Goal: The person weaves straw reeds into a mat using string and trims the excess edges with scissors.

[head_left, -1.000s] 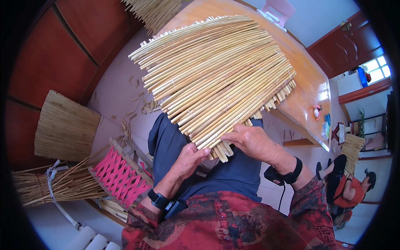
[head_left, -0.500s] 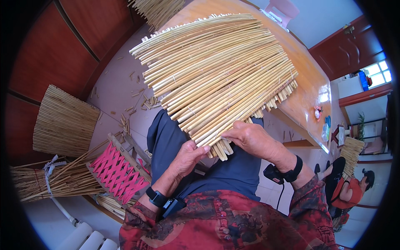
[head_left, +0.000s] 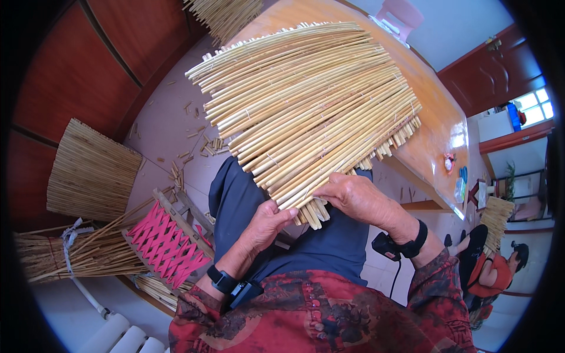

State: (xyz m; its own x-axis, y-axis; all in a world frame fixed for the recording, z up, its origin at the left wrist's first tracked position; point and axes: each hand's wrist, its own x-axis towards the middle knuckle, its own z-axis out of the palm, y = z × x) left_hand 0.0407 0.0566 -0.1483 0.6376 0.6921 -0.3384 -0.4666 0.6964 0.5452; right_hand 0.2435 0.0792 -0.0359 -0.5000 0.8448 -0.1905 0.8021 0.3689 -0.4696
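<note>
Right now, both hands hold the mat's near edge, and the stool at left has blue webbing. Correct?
No: the head view shows pink, not blue, webbing on the stool at left. The left hand and right hand hold the near edge of the mat.

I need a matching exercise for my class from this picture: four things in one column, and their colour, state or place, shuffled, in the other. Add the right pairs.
Things
1. Left hand
2. Middle mat
3. Wooden frame
4. Stalk bundle

Descriptions
A. Criss-crossed with pink straps
B. Has a black band at its wrist
C. Tied with a pale strip, at the lower left
D. Gripped at its near edge

Right pairs: 1-B, 2-D, 3-A, 4-C
</note>
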